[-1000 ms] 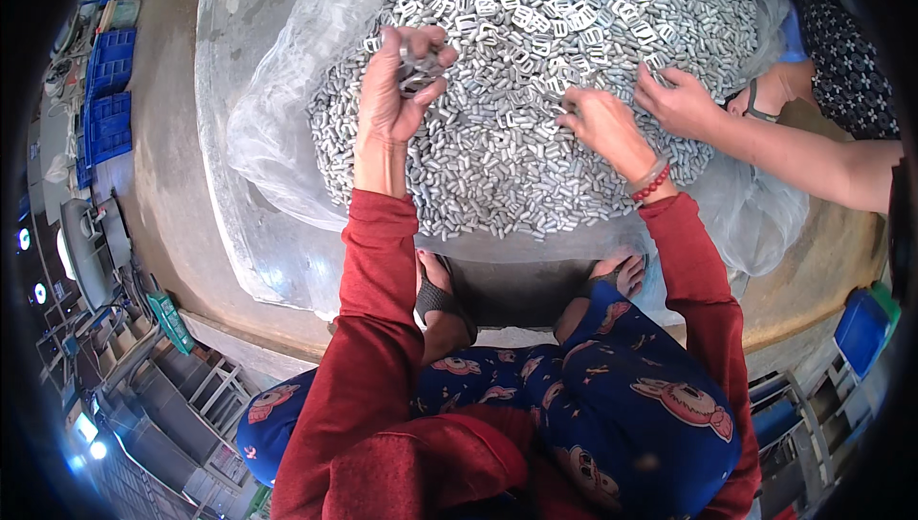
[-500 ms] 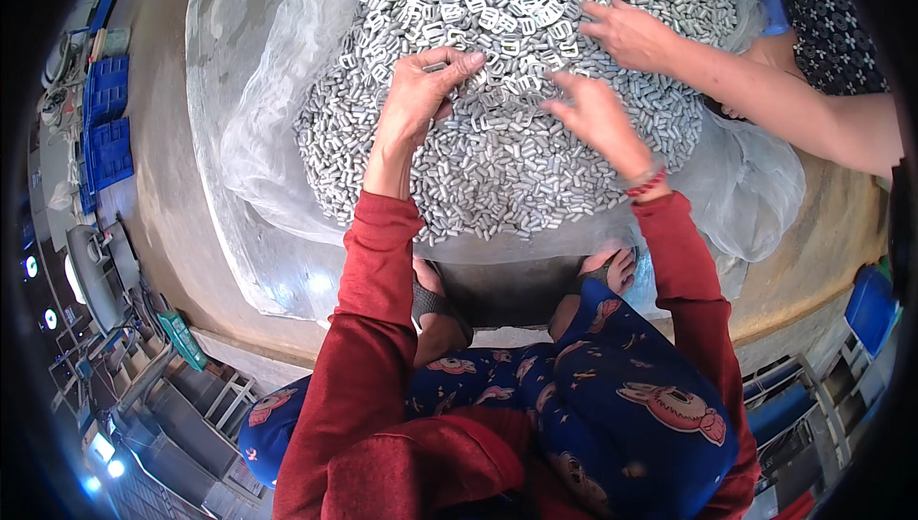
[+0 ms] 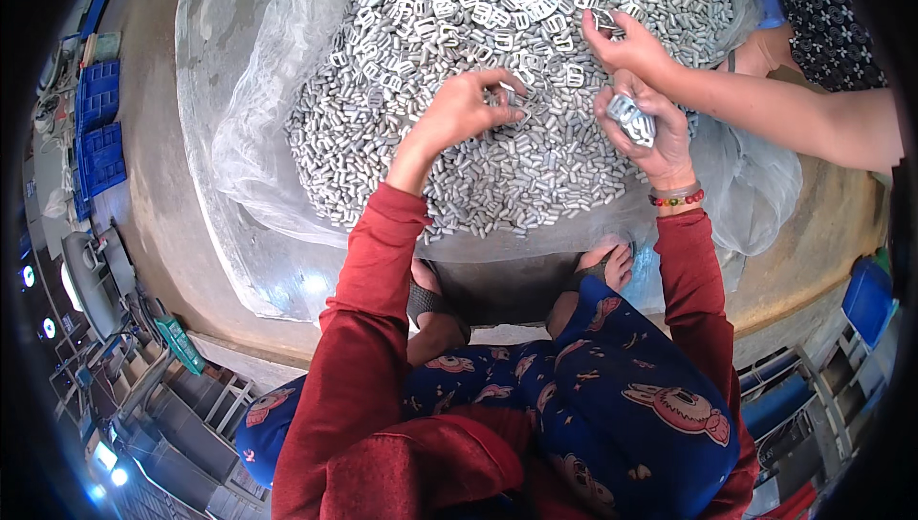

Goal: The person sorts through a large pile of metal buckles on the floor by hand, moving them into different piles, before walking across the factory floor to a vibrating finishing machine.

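A big heap of small grey metal buckles [image 3: 459, 61] lies on a clear plastic sheet [image 3: 258, 147] in front of me. My left hand [image 3: 459, 113], in a red sleeve, rests on the heap with its fingers curled around a few buckles. My right hand [image 3: 650, 132], with a bead bracelet at the wrist, holds a stacked bunch of metal buckles [image 3: 631, 118] just above the pile. Another person's hand [image 3: 626, 46] reaches in from the right and picks at the heap right beside my right hand.
The sheet lies on a concrete floor [image 3: 153, 185]. Blue crates [image 3: 96, 128] stand at the far left. A blue container [image 3: 865, 295] sits at the right edge. My bare feet [image 3: 612, 266] rest at the heap's near edge, knees in blue patterned trousers below.
My right hand has lifted off the heap holding a bunch of buckles. My left hand shifted right across the pile. The other person's hand moved down close to my right hand.
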The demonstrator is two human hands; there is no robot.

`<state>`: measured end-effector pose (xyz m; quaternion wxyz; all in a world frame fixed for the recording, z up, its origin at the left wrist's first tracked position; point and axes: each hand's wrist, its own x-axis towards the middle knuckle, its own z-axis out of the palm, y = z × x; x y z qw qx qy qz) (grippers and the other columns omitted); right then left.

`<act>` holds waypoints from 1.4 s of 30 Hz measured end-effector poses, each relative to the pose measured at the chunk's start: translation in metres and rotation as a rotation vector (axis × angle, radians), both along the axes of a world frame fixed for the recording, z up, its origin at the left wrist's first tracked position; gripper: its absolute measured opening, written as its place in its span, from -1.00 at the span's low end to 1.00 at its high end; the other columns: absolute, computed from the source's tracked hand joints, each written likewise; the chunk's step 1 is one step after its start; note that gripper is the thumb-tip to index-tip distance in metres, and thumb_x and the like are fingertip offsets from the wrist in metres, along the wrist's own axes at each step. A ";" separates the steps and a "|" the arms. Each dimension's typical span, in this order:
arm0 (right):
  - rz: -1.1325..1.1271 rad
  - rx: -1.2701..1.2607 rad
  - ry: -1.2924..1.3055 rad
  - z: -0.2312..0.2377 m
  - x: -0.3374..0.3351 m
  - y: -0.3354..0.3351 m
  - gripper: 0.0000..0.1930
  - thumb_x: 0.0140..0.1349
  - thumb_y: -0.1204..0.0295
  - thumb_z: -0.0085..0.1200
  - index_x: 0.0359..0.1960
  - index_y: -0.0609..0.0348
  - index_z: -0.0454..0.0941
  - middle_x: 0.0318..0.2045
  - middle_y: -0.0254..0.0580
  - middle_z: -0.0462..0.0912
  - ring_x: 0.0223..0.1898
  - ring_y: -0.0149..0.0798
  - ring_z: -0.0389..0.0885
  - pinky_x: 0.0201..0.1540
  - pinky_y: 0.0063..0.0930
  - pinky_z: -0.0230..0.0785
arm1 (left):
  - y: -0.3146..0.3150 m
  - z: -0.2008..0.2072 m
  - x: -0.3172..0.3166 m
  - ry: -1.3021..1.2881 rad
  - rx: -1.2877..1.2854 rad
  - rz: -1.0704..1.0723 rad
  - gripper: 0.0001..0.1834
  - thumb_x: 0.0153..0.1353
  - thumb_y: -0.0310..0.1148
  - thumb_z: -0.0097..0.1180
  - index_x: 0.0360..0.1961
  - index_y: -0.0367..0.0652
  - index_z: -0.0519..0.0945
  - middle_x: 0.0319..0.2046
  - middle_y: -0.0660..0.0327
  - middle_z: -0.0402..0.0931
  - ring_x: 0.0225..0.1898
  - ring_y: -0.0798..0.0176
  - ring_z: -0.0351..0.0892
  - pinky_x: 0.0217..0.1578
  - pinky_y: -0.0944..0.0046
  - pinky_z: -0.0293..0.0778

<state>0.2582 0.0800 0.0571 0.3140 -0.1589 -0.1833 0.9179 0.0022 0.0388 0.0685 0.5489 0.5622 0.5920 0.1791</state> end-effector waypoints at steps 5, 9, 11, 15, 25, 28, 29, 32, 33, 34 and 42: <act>0.023 0.120 -0.064 0.003 -0.007 -0.006 -0.78 0.15 0.35 0.02 -0.25 0.19 0.37 -0.35 0.06 0.52 -0.71 -0.40 0.42 -0.82 -0.79 -0.06 | -0.009 -0.040 0.001 0.635 0.391 -0.087 -0.79 -0.02 -0.27 0.23 -0.33 -0.08 0.65 -0.37 0.11 0.53 -0.36 0.07 0.55 -0.30 0.15 0.46; 0.177 0.157 -0.379 0.019 -0.019 -0.006 -0.81 0.17 0.39 0.04 -0.22 0.18 0.42 -0.39 -0.08 0.55 -0.68 -0.49 0.41 -0.79 -0.80 -0.09 | -0.002 0.004 -0.013 0.119 0.323 0.079 -0.75 -0.03 -0.19 0.26 -0.41 -0.15 0.67 -0.40 0.07 0.58 -0.36 0.08 0.57 -0.30 0.19 0.44; 0.228 0.148 -0.478 0.018 -0.027 -0.009 -0.88 0.19 0.38 0.02 -0.34 0.14 0.40 -0.43 -0.14 0.51 -0.68 -0.51 0.36 -0.79 -0.82 -0.11 | -0.003 0.007 -0.012 0.209 0.284 0.022 -0.75 -0.03 -0.20 0.25 -0.40 -0.16 0.67 -0.41 0.06 0.58 -0.37 0.08 0.57 -0.30 0.20 0.43; 0.183 0.087 -0.551 -0.001 -0.030 -0.010 -0.81 0.18 0.28 0.10 -0.37 0.12 0.43 -0.50 -0.33 0.49 -0.67 -0.56 0.37 -0.80 -0.82 -0.11 | 0.003 0.021 -0.010 -0.020 0.161 0.020 -0.74 0.02 -0.23 0.26 -0.41 -0.23 0.64 -0.48 0.19 0.57 -0.37 0.31 0.50 -0.28 0.29 0.38; 0.246 -0.198 -0.238 -0.015 -0.035 -0.034 -0.78 0.21 0.33 0.06 -0.24 0.21 0.44 -0.49 -0.26 0.48 -0.64 -0.51 0.37 -0.77 -0.80 0.01 | 0.000 0.032 0.003 -0.161 -0.036 0.029 -0.73 0.08 -0.19 0.23 -0.44 -0.20 0.60 -0.68 0.43 0.34 -0.68 0.56 0.21 -0.67 0.45 0.13; 0.197 -0.168 -0.237 -0.007 -0.034 -0.032 -0.81 0.19 0.38 0.06 -0.25 0.23 0.43 -0.46 -0.25 0.48 -0.62 -0.50 0.36 -0.74 -0.79 0.05 | -0.001 0.035 0.007 -0.207 -0.074 0.065 -0.72 0.09 -0.18 0.22 -0.47 -0.21 0.57 -0.69 0.42 0.33 -0.68 0.54 0.23 -0.66 0.44 0.14; 0.181 -0.146 -0.256 -0.004 -0.033 -0.030 -0.81 0.18 0.39 0.06 -0.25 0.23 0.43 -0.45 -0.25 0.48 -0.62 -0.49 0.36 -0.73 -0.78 0.06 | -0.001 0.037 0.010 -0.215 -0.033 0.081 -0.72 0.09 -0.18 0.22 -0.48 -0.21 0.56 -0.67 0.40 0.35 -0.66 0.50 0.26 -0.64 0.42 0.18; 0.221 -0.128 -0.293 0.001 -0.032 -0.025 -0.82 0.13 0.41 0.08 -0.30 0.24 0.45 -0.46 -0.22 0.49 -0.61 -0.48 0.38 -0.72 -0.80 0.06 | 0.008 0.039 0.005 -0.074 0.427 -0.136 -0.74 0.05 -0.21 0.23 -0.46 -0.21 0.56 -0.57 0.27 0.42 -0.55 0.34 0.39 -0.53 0.31 0.30; 0.237 -0.113 -0.329 0.002 -0.032 -0.025 -0.82 0.10 0.41 0.09 -0.32 0.28 0.49 -0.47 -0.18 0.52 -0.62 -0.46 0.40 -0.75 -0.78 0.04 | 0.009 0.040 0.002 0.001 0.633 -0.251 -0.75 0.03 -0.23 0.24 -0.45 -0.21 0.56 -0.52 0.23 0.45 -0.50 0.29 0.45 -0.49 0.26 0.34; 0.265 -0.112 -0.388 0.001 -0.028 -0.026 -0.81 0.10 0.41 0.09 -0.32 0.29 0.50 -0.47 -0.17 0.53 -0.63 -0.47 0.40 -0.77 -0.77 0.02 | 0.013 0.053 0.008 0.132 0.609 -0.396 -0.76 0.01 -0.25 0.24 -0.45 -0.21 0.56 -0.47 0.20 0.46 -0.44 0.24 0.47 -0.43 0.22 0.37; 0.015 0.010 -0.679 0.008 -0.049 -0.053 -0.84 0.12 0.45 0.01 -0.38 0.30 0.57 -0.58 -0.25 0.54 -0.71 -0.54 0.37 -0.80 -0.71 -0.05 | 0.011 0.069 0.038 0.709 0.645 -0.899 -0.90 -0.08 -0.48 0.09 -0.52 -0.27 0.61 -0.32 0.08 0.50 -0.21 0.04 0.53 -0.37 0.11 0.52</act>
